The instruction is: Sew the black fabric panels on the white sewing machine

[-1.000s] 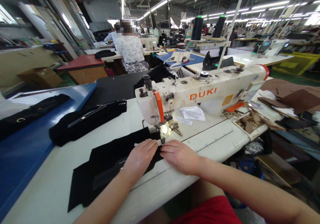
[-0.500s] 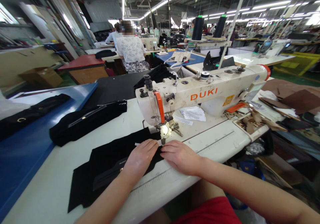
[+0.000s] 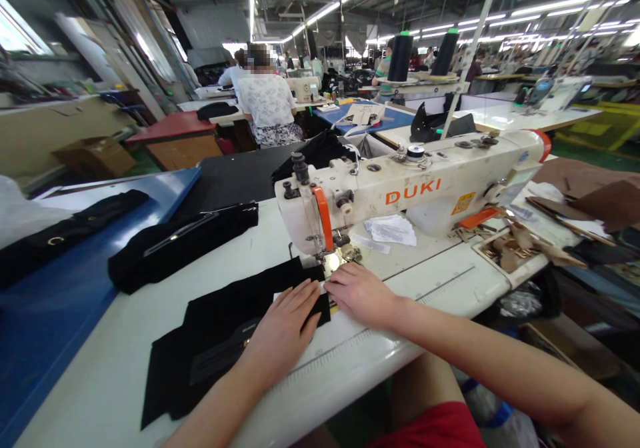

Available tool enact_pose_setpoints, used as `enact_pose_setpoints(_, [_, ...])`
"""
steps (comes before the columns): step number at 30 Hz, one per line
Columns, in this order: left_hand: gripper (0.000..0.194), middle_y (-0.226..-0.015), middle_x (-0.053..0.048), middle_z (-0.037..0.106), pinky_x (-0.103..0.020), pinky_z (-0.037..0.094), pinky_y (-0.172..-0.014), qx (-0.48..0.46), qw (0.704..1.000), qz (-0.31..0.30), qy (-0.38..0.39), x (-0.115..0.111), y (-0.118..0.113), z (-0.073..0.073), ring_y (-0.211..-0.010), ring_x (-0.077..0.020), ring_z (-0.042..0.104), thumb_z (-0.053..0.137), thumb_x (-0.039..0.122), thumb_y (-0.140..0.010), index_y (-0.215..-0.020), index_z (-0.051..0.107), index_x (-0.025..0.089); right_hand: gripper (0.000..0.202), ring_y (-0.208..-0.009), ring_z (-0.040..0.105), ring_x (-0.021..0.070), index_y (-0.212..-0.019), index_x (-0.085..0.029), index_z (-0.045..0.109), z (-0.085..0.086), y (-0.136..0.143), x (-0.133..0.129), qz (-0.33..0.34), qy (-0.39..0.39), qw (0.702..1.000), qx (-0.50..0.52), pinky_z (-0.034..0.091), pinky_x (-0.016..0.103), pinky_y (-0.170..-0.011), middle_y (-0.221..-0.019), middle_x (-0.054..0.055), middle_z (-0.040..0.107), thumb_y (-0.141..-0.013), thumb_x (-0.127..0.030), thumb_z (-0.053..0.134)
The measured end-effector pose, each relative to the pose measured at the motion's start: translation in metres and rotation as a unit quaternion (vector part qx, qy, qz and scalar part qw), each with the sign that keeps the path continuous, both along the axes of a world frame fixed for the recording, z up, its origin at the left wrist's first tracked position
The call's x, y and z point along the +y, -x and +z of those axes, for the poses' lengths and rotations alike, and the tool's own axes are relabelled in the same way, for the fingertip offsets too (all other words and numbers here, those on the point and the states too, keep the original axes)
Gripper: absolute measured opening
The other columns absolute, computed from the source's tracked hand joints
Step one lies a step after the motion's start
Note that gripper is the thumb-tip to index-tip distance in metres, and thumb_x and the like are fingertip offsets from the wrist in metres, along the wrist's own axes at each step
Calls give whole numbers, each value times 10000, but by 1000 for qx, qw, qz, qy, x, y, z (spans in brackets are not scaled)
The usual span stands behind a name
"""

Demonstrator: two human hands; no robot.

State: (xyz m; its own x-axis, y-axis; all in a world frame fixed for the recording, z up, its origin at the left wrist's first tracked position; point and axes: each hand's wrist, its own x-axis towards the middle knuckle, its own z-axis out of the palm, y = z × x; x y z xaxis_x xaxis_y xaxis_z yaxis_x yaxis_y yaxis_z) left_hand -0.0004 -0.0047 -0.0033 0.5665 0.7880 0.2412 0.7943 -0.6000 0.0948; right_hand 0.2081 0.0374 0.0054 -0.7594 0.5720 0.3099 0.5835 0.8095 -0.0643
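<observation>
My left hand lies flat on a piece of black fabric, fingers stretched out and the thumb apart. Under its fingers runs a narrow white label, mostly covered. My right hand is closed, its fingertips pinching at the label's right end by the fabric's edge; the thumb is hidden. Just beyond the fingertips stands the needle area of a white sewing machine, lit by a small lamp. A dark panel with a small gold-coloured fitting lies on the fabric, partly behind my left wrist.
White labels are piled on the machine bed. A tray of brown scraps and metal bits sits at the right. Black sewn pieces lie to the left, near a blue table. A person sits ahead, facing away.
My left hand's thumb has spread away from its fingers. My right hand has moved slightly up toward the needle, uncovering the fabric's right edge. The camera view has shifted a little.
</observation>
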Motion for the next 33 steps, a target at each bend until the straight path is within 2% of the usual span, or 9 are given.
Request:
enact_pose_setpoints(6, [427, -1378, -120, 561, -450, 399, -1086, 20, 998, 52, 23, 14, -9, -2, -1312, -243, 480, 389, 308, -957, -1314, 557, 145, 166, -908, 545, 209, -904, -133, 663, 3, 3, 20, -1, 4, 1000, -14, 429, 337, -834, -890, 84, 632, -947, -182, 511])
enact_pose_setpoints(10, [432, -1366, -147, 566, -473, 395, -1082, 17, 998, 57, 20, 19, -14, -4, -1317, -251, 474, 377, 298, -959, -1311, 556, 122, 171, -891, 556, 202, -917, -130, 668, 0, 1, 27, -3, 7, 1000, -12, 425, 333, -815, -909, 87, 642, -949, -175, 506])
enact_pose_setpoints(20, [423, -1336, -158, 589, -478, 430, -1049, 14, 998, 54, -10, 12, -17, -6, -1289, -259, 504, 379, 282, -956, -1298, 559, 111, 184, -878, 551, 203, -956, -135, 659, -2, 1, 26, -3, 6, 1000, 7, 420, 335, -796, -915, 85, 635, -961, -197, 486])
enact_pose_setpoints(28, [414, -1329, -132, 600, -448, 440, -1038, 14, 998, 59, -31, -7, -19, -12, -1266, -258, 523, 396, 274, -946, -1300, 558, 133, 150, -911, 545, 203, -1016, -146, 636, -3, 1, 25, -7, 19, 1000, 8, 410, 337, -818, -962, 77, 623, -948, -209, 518])
enact_pose_setpoints(33, [423, -1330, -156, 594, -463, 433, -1042, 14, 997, 63, -30, -1, -21, -10, -1275, -265, 515, 391, 282, -951, -1304, 551, 112, 165, -893, 539, 206, -978, -137, 632, -3, -1, 26, -17, 17, 1000, 9, 405, 342, -803, -942, 91, 625, -963, -196, 479])
